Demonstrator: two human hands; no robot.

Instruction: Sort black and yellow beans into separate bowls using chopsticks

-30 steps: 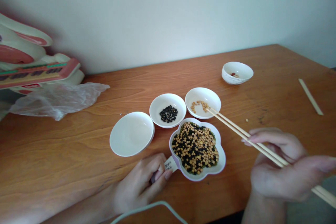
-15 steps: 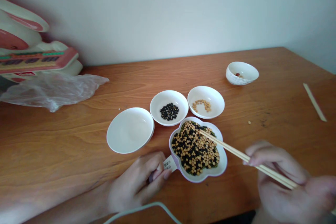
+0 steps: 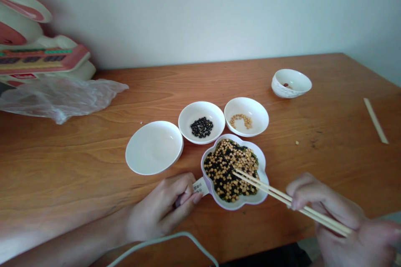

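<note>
My left hand [image 3: 166,208] is closed round the labelled handle of a flower-shaped lilac and white dish [image 3: 262,162]. A mix of black beans, yellow beans and some green ones [image 3: 230,171] fills the dish. My right hand [image 3: 332,212] grips a pair of wooden chopsticks [image 3: 278,195]. Their tips, slightly apart, are among the beans near the dish's middle. Just behind the dish stands a white bowl with black beans [image 3: 202,127], and beside it a white bowl with yellow beans [image 3: 241,121]. To their left is a bare white bowl [image 3: 155,148].
A patterned white bowl [image 3: 291,83] with a few small bits stands at the back right. One wooden stick [image 3: 376,121] lies at the far right. Left are a rabbit figure [image 3: 46,56] and a clear plastic bag [image 3: 62,98]. A pale cable [image 3: 169,238] crosses the front.
The chopstick tips have moved toward the front, from the far part of the beans to the middle, and spread apart a little. My left hand keeps its hold on the handle.
</note>
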